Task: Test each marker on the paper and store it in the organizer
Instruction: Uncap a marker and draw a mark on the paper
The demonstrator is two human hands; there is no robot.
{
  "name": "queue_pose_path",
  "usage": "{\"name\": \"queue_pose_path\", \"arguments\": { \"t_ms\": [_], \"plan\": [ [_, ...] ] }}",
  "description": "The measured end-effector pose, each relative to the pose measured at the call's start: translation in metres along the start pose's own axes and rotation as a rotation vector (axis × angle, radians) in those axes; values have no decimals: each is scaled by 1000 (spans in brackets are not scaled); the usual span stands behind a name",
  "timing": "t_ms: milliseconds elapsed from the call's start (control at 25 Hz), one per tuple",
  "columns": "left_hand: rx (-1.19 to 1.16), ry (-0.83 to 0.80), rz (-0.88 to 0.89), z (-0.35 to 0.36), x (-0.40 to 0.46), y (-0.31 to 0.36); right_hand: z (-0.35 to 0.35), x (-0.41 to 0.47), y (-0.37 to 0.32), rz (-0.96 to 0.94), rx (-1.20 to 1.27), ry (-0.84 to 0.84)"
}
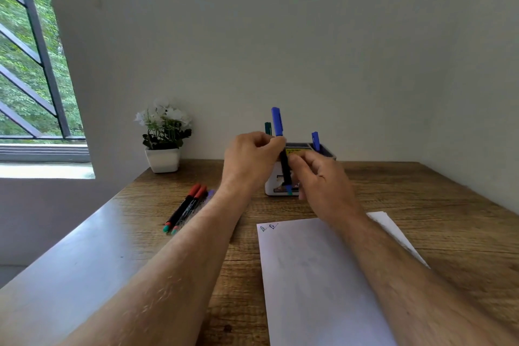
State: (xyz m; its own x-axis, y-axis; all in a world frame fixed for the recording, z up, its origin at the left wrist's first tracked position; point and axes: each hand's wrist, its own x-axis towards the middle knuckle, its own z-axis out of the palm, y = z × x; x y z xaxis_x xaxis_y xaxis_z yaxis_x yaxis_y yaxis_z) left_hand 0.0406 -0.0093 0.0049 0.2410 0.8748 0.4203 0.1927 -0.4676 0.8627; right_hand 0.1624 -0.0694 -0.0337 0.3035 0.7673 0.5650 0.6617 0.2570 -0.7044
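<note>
A blue-capped marker point(282, 154) stands nearly upright at the centre of the frame, cap uppermost, held in front of the organizer point(327, 150). The left hand point(251, 159) is curled around it just under the cap, and the right hand point(317, 177) pinches the black barrel lower down with thumb and forefinger, its other fingers loosely spread. That two-handed grip, one hand at the cap and one on the barrel, reads as the hold for pulling the cap off or pressing it back on; which of the two cannot be told. Both forearms reach in from the bottom edge and converge at the marker, wrists lifted clear of the tabletop point(421, 194).

The paper point(317, 275) lies in the lower right of the frame, right under the right forearm, so the pen only has to drop a little to write. Two small scribbles point(269, 227) sit at its upper left corner, which suggests some testing is already done. That fits the organizer, where a blue marker point(315, 141) stands at the right and a dark green one point(268, 128) pokes up behind the left hand.

Left of centre, beside the left forearm, two red-capped markers point(186, 206) lie together on the tabletop, with a purplish one point(210, 193) partly hidden behind the arm; these look to be the ones waiting their turn. A potted white flower point(164, 137) stands at the wall further left
</note>
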Motion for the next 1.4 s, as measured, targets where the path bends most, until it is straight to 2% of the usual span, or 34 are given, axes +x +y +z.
{"name": "queue_pose_path", "arguments": {
  "t_ms": [80,160,320,400,680,920,1160,1400],
  "plan": [
    [-146,-78,0,2,0,-1,2,-2,-2,1,46,-59],
    [-247,-109,-12,4,1,-4,1,-1,0,1,34,-12],
    [-447,47,72,-1,6,-6,-1,2,6,-29,-178,43],
    [-421,100,100,-2,8,-6,1,2,6,-51,-232,39],
    [-405,36,17,3,2,-8,1,-1,8,-71,-198,-130],
    [-377,14,-44,10,1,-9,2,4,11,-88,-237,-27],
    [-520,-84,-176,5,2,-9,-5,4,7,-91,-257,55],
    [-438,-101,-201,-6,7,-13,-7,4,3,-41,-301,66]
  ]
}}
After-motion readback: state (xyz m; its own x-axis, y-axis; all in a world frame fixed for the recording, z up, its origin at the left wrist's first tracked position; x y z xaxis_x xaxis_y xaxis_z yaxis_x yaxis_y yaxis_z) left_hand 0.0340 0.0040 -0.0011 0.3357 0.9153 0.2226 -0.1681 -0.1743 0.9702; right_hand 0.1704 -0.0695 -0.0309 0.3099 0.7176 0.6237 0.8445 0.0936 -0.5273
